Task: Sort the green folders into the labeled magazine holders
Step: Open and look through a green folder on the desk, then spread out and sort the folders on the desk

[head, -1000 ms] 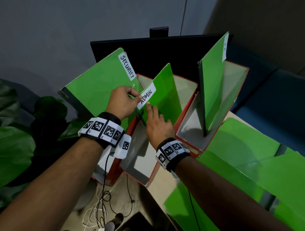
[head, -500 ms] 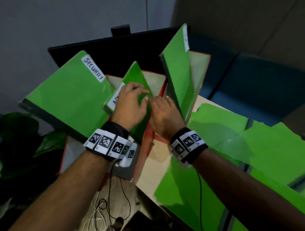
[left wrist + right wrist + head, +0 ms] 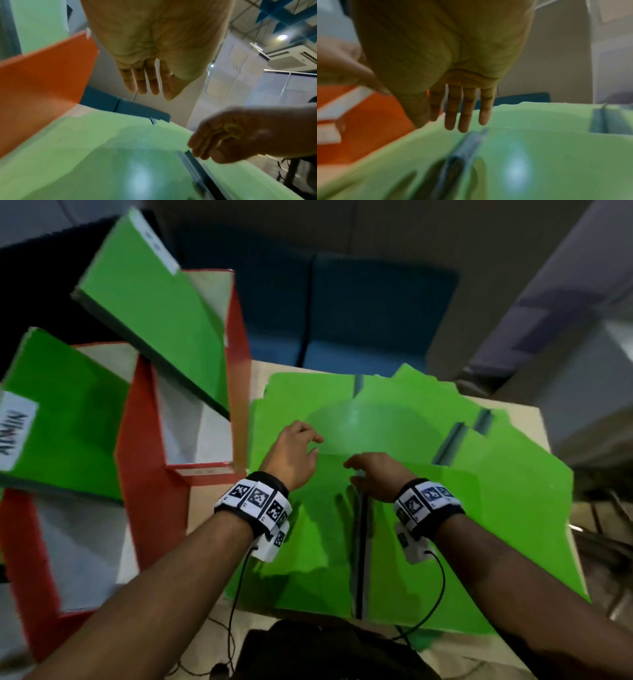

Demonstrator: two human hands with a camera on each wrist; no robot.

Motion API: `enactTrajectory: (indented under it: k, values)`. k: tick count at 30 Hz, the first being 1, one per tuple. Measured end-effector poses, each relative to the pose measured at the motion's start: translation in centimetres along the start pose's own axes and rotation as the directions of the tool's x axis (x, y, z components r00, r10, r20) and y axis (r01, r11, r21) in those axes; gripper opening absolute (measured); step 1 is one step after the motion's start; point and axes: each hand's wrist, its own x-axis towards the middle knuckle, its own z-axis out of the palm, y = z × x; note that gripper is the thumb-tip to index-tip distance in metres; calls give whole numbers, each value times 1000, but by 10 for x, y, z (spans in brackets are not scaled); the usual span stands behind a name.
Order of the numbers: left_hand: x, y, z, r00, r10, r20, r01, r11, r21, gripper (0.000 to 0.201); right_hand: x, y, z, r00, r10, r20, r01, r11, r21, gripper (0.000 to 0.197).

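Hovering: folders (image 3: 394,440) under both grips.

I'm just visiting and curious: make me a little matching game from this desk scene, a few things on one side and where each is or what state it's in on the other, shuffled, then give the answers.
Things:
1. ADMIN folder
2. left hand
3. loose green folders
4. right hand

Places or states:
a. lying flat, overlapping on the table
b. empty, over the pile, nearer the red holders
c. standing tilted in a red magazine holder
d. empty, over a dark folder spine

Pairs: 1-c, 2-b, 3-a, 4-d
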Motion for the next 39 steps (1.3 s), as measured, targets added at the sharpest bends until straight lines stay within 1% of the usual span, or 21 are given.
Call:
enactTrajectory:
  k: [2, 4, 6, 8, 10, 12, 14, 15, 17, 19, 20, 22, 24, 27, 29, 30, 32, 33, 35, 37, 39]
  values:
    - [0, 8, 24, 996, 2, 93, -2, 1000, 5, 23, -19, 22, 17, 996, -16, 86, 22, 997, -68, 34]
    - [-2, 15, 46, 985, -6, 175, 2, 1000, 19, 26, -34, 39, 34, 986, -108, 130, 127, 981, -147, 40]
    - [-6, 22, 64, 960, -15, 280, -3, 998, 62, 30, -42, 52, 46, 976, -157, 150, 189, 955, -229, 52]
    - [-12, 29, 79, 922, 1, 387, -44, 994, 102, 37, -42, 62, 50, 976, -155, 153, 193, 942, -275, 56]
    - [-23, 32, 92, 879, 32, 476, -78, 994, 78, 52, -38, 70, 51, 979, -153, 136, 187, 938, -291, 57]
    - [-35, 29, 106, 846, 62, 529, -107, 993, 55, 84, -35, 76, 49, 986, -137, 97, 160, 941, -297, 57]
    - [-42, 22, 118, 811, 70, 580, -186, 972, 143, 110, -35, 81, 45, 996, -84, 29, 89, 951, -295, 60]
    - [-43, 18, 123, 796, 83, 600, -250, 947, 201, 115, -36, 81, 44, 999, -49, -10, 44, 958, -284, 62]
    - [-43, 14, 129, 779, 96, 620, -338, 897, 285, 116, -41, 77, 45, 996, -18, -83, -3, 968, -250, 61]
    - [-42, 12, 132, 806, 75, 587, -310, 898, 311, 111, -51, 71, 52, 992, -67, -111, 43, 978, -204, 56]
    - [-41, 12, 133, 828, 56, 558, -278, 905, 321, 109, -58, 68, 56, 991, -100, -89, 84, 982, -171, 61]
    - [-38, 12, 133, 864, 17, 503, -233, 900, 368, 104, -73, 66, 69, 987, -161, 22, 163, 969, -187, 84]
    - [-35, 14, 130, 885, -6, 465, -205, 892, 403, 101, -85, 70, 84, 969, -210, 133, 242, 920, -308, 103]
    - [-34, 18, 127, 912, -1, 410, -169, 911, 377, 94, -93, 78, 101, 960, -206, 188, 264, 886, -380, 115]
    - [-36, 20, 125, 915, 55, 399, -190, 933, 306, 88, -94, 80, 100, 965, -189, 180, 243, 903, -353, 110]
    - [-37, 20, 125, 899, 93, 427, -223, 938, 265, 87, -94, 78, 95, 966, -188, 177, 239, 910, -338, 104]
    - [-41, 19, 124, 833, 162, 528, -321, 920, 224, 94, -93, 78, 86, 969, -197, 149, 235, 920, -313, 88]
    - [-43, 17, 123, 798, 182, 575, -377, 894, 241, 101, -91, 78, 81, 971, -202, 124, 231, 927, -296, 83]
    - [-48, 11, 123, 761, 181, 623, -460, 828, 321, 114, -88, 81, 70, 974, -217, 60, 225, 941, -254, 70]
    - [-53, 7, 122, 765, 157, 625, -471, 799, 374, 115, -86, 86, 59, 971, -239, -25, 228, 949, -217, 53]
    - [-57, 6, 117, 801, 150, 579, -422, 827, 371, 98, -85, 91, 47, 959, -259, -118, 234, 953, -193, 41]
